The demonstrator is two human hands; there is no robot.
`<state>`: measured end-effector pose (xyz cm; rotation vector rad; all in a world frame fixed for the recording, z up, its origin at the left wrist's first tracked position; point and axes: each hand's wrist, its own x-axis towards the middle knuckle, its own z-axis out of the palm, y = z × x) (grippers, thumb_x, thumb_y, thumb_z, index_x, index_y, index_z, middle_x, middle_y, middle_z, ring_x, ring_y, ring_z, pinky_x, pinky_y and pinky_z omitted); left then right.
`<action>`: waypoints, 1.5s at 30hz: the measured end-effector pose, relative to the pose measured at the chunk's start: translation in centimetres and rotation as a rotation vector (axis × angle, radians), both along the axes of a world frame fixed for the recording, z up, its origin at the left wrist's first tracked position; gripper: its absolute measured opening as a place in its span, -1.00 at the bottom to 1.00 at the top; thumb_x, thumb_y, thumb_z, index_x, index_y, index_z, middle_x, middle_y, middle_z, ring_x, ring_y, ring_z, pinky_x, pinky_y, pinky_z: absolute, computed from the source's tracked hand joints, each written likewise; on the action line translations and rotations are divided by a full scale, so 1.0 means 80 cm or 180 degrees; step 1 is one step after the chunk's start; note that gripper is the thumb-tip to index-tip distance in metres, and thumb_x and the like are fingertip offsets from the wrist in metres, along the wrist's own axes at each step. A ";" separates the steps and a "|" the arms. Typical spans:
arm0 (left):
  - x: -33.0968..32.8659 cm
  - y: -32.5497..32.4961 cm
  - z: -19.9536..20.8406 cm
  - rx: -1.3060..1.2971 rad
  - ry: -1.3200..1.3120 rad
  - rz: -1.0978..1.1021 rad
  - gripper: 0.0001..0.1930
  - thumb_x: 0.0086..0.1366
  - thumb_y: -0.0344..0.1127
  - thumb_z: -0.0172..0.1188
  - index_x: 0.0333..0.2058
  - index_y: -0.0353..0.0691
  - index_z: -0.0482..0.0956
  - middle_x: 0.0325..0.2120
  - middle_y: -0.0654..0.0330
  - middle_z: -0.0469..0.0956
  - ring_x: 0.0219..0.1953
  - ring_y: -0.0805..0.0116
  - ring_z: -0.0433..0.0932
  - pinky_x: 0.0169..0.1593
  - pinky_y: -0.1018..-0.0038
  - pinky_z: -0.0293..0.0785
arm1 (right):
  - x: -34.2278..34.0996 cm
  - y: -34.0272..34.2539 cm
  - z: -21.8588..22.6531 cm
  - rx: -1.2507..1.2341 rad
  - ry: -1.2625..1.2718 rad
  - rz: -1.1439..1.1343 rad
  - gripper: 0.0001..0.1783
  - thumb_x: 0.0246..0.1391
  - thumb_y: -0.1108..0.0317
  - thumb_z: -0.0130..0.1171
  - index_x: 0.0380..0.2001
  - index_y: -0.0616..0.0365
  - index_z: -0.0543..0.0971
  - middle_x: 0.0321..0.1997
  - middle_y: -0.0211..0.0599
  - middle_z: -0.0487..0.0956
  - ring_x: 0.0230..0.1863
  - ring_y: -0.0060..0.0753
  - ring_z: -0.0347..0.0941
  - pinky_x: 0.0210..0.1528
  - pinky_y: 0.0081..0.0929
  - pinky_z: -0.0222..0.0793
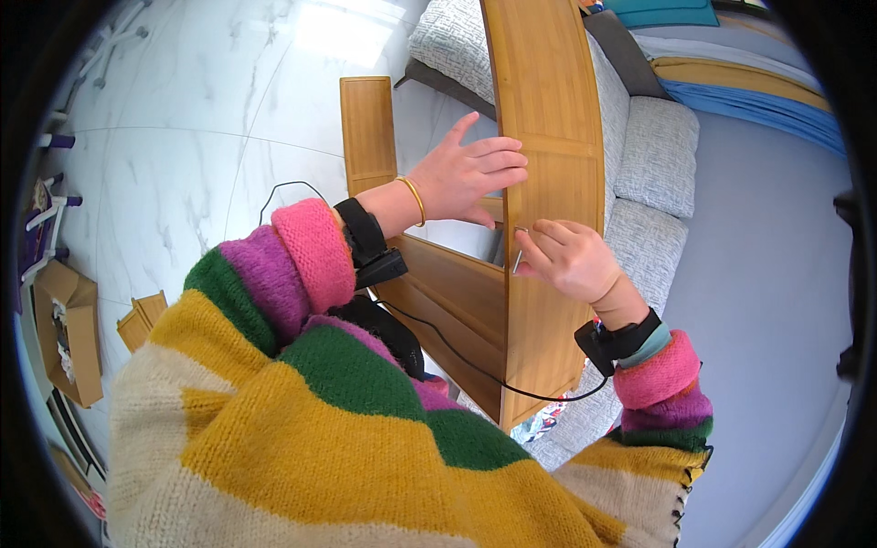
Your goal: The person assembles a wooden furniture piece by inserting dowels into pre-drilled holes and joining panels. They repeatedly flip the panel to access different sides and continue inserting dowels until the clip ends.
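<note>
A tall wooden panel [553,119] stands in front of me, joined to a wooden frame with lower boards [448,292]. My left hand [466,173] is open, its fingers spread and the fingertips resting at the panel's left edge. Lower down, my right hand [571,260] is closed on a thin bent metal rod that looks like a hex key [518,260]. The rod's upper end is by the panel's face, near its left edge. Whether it sits in a screw is too small to tell.
A narrower wooden board [368,128] rises behind the frame. Grey sofa cushions [653,155] lie beyond the panel, with a grey-blue surface [758,292] at right. A black cable [448,352] loops across the frame to my right wrist. An open cardboard box [82,338] stands far left.
</note>
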<state>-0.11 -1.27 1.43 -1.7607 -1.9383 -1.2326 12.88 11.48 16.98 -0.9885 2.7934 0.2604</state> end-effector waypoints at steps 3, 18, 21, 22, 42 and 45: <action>0.001 0.002 -0.001 -0.0003 -0.0034 -0.0004 -0.24 -0.33 0.12 0.40 -0.06 0.03 0.42 -0.03 0.45 0.37 0.18 0.47 0.20 0.24 -0.03 -0.04 | 0.003 0.001 -0.001 0.0053 0.0137 0.0001 -0.59 -0.37 0.20 0.27 -0.38 0.20 0.55 -0.31 -0.36 0.48 -0.20 -0.37 0.44 -0.30 -0.50 0.45; -0.004 0.001 0.004 -0.0220 -0.0166 -0.0003 -0.29 -0.22 0.10 0.35 -0.02 0.04 0.39 0.03 0.43 0.35 0.20 0.47 0.20 0.29 -0.01 -0.20 | -0.024 -0.008 -0.017 -0.0243 0.0089 -0.0510 -0.72 -0.21 0.11 0.27 -0.65 -0.01 0.42 -0.63 -0.47 0.31 -0.55 -0.42 0.36 -0.51 -0.48 0.34; -0.007 0.005 -0.001 -0.0139 -0.0169 0.0005 -0.32 -0.21 0.08 0.36 -0.05 0.04 0.41 0.01 0.44 0.37 0.19 0.47 0.22 0.29 -0.01 -0.19 | -0.020 -0.020 -0.029 -0.0531 0.0221 -0.1558 -0.69 -0.11 0.09 0.26 -0.60 0.04 0.44 -0.64 -0.37 0.41 -0.59 -0.28 0.41 -0.58 -0.38 0.30; -0.006 0.007 -0.001 -0.0062 -0.0156 0.0015 -0.32 -0.21 0.08 0.37 -0.05 0.04 0.42 0.01 0.44 0.38 0.19 0.47 0.23 0.28 -0.01 -0.19 | -0.019 -0.023 -0.032 -0.0527 0.0316 -0.1782 -0.67 -0.10 0.06 0.24 -0.61 0.04 0.43 -0.66 -0.36 0.41 -0.61 -0.25 0.42 -0.60 -0.36 0.30; -0.008 0.009 0.002 -0.0084 -0.0005 0.0070 -0.29 -0.32 0.15 0.40 -0.11 0.06 0.46 -0.06 0.50 0.41 0.15 0.56 0.26 0.23 -0.07 -0.12 | -0.032 -0.060 -0.067 -0.0332 0.1160 -0.4403 -0.56 0.06 -0.01 0.09 -0.57 0.20 0.56 -0.60 -0.07 0.54 -0.47 0.02 0.49 -0.40 -0.16 0.37; -0.006 0.010 0.001 0.0002 0.0052 0.0047 -0.28 -0.31 0.17 0.39 -0.11 0.05 0.46 -0.07 0.49 0.41 0.15 0.54 0.24 0.22 -0.11 -0.11 | -0.031 -0.061 -0.070 -0.0232 0.1271 -0.4664 -0.57 0.06 0.00 0.08 -0.56 0.18 0.57 -0.56 -0.05 0.55 -0.45 0.04 0.50 -0.38 -0.14 0.38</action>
